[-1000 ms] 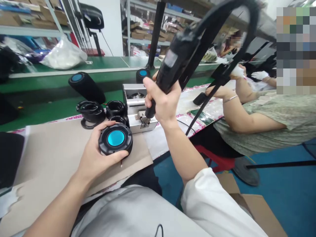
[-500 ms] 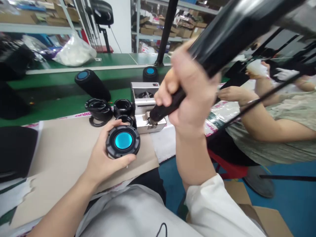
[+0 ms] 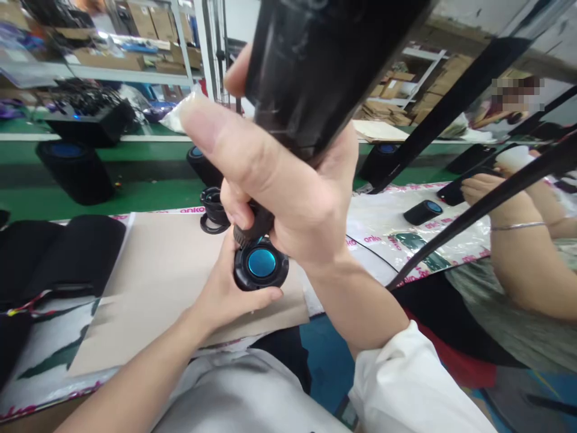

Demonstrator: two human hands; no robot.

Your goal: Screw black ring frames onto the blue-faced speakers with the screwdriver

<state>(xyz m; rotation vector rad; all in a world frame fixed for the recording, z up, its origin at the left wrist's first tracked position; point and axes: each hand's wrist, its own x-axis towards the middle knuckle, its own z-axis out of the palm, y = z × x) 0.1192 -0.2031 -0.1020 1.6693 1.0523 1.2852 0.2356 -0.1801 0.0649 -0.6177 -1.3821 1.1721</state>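
My left hand [image 3: 219,297] grips a round black speaker end cap [image 3: 240,278] with a shiny blue disc [image 3: 261,263] at its centre, tilted up toward me over the brown sheet. Wrapped round a black electric screwdriver [image 3: 311,78] is my right hand [image 3: 302,198]. The screwdriver slants down, its knurled nose at the far edge of the cap. I cannot tell whether its bit touches a screw. Behind the hands sit several black rings [image 3: 213,207], partly hidden.
A brown cardboard sheet [image 3: 157,288] covers the bench. Black speaker bodies [image 3: 74,171] stand toward the back, and a small speaker [image 3: 417,213] lies at right. Dark covers and wires [image 3: 29,304] lie left. A co-worker's hand [image 3: 480,186] is at the right.
My right hand has brought the screwdriver from the white box with a slot over to the cap. The view has turned right, and that box is now hidden. My left hand keeps hold of the cap.
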